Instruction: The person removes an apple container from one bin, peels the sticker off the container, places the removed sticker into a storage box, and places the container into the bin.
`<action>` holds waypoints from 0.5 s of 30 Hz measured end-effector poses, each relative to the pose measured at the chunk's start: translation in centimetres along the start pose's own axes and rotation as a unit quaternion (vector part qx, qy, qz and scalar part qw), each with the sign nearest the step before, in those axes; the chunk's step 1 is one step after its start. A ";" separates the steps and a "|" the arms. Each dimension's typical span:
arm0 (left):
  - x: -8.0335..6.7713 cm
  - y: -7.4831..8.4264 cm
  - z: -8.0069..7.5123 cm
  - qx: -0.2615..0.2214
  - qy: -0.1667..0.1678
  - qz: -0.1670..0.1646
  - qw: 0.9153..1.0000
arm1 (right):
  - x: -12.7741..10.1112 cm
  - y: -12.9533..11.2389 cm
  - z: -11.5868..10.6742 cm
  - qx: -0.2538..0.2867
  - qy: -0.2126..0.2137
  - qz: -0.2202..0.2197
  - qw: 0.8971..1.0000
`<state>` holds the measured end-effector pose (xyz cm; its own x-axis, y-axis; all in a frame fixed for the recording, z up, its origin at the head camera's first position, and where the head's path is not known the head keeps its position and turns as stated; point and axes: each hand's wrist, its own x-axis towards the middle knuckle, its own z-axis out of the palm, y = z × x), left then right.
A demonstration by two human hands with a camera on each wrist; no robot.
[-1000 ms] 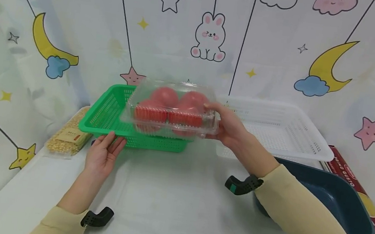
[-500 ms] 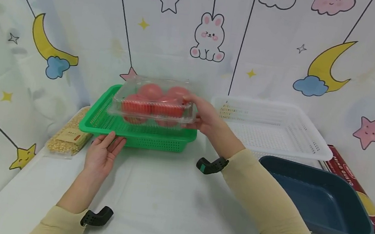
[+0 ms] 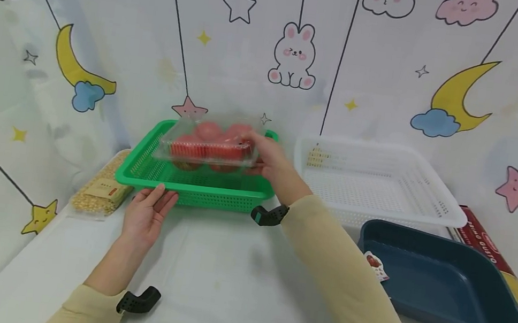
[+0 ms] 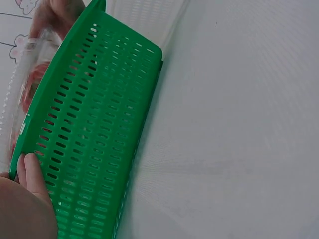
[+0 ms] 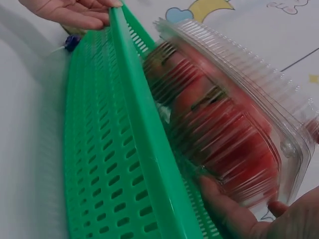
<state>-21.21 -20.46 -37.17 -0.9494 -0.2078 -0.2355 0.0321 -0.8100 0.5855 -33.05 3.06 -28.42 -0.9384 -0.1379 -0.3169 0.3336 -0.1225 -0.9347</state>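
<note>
Tomato box (image 3: pixel 207 147) moved lower into green basket (image 3: pixel 197 186) | right hand (image 3: pixel 271 160) pinching it | left hand (image 3: pixel 148 215) flat against rim

Looks like a staged tabletop set, prob a data-recording corner in a room and not a real kitchen or shop. Backdrop is a white cartoon-print curtain (image 3: pixel 264 38) w/ bunnies, stars, yellow moons and clouds, wrapping round three sides of a plain white table (image 3: pixel 225 281). Stuff on it is grocery-type: a green slotted plastic basket (image 3: pixel 198 183), a white slotted plastic basket (image 3: pixel 373 181), a dark blue plastic tub (image 3: pixel 447 287), a clear bag of yellowish beans (image 3: pixel 100 190) and a dark red printed packet (image 3: pixel 499 261) at the right edge. Also black clip-on camera mounts on both wrists, so def a recording rig.
</note>
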 end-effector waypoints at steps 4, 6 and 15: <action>0.0 -0.2 0.0 0.004 0.001 0.000 1.000 | 0.6 0.4 0.3 -0.009 0.006 0.003 1.000; 0.0 -0.3 0.0 0.006 0.002 0.002 1.000 | 0.8 0.6 0.5 -0.007 0.012 0.006 1.000; 0.0 -0.1 0.0 0.007 0.000 0.008 1.000 | 1.0 1.5 1.4 -0.022 0.043 0.013 0.999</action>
<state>-21.18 -20.35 -37.26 -0.9490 -0.2202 -0.2256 0.0426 -0.7986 0.6004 -33.36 1.35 -29.93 -0.9344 -0.0562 -0.3517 0.3552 -0.0769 -0.9316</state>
